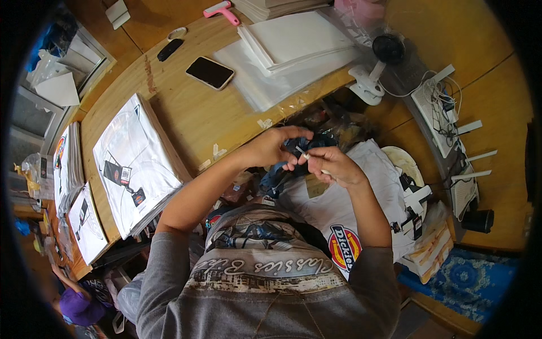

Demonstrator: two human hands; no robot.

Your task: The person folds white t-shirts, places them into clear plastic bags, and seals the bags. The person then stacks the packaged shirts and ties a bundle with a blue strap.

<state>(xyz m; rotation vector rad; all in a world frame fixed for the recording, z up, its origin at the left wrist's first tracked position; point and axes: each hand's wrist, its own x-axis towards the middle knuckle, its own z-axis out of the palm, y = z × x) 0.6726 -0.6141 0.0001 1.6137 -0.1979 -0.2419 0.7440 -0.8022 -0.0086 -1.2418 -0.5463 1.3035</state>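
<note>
My left hand (pixel 272 149) is over the table's near edge, its fingers curled round the edge of a dark blue, crumpled cloth-like bundle (pixel 273 179). Part of the bundle hangs below the hand. Close beside it, my right hand (pixel 339 167) pinches a thin white-handled tool (pixel 305 153). The tool's narrow tip points toward the left hand's fingers; its exact kind is too small to tell. Below the right hand, a white T-shirt (pixel 361 169) with a round red and yellow print lies spread near my lap.
The wooden table (pixel 169 73) carries a phone (pixel 210 73), stacked packed white shirts (pixel 127 164), white sheets (pixel 307 39) and a pink-handled roller (pixel 223 11). A small clip fan (pixel 388 50) and tangled white cables (pixel 443 110) are at the right. Another person in purple (pixel 82 306) is at lower left.
</note>
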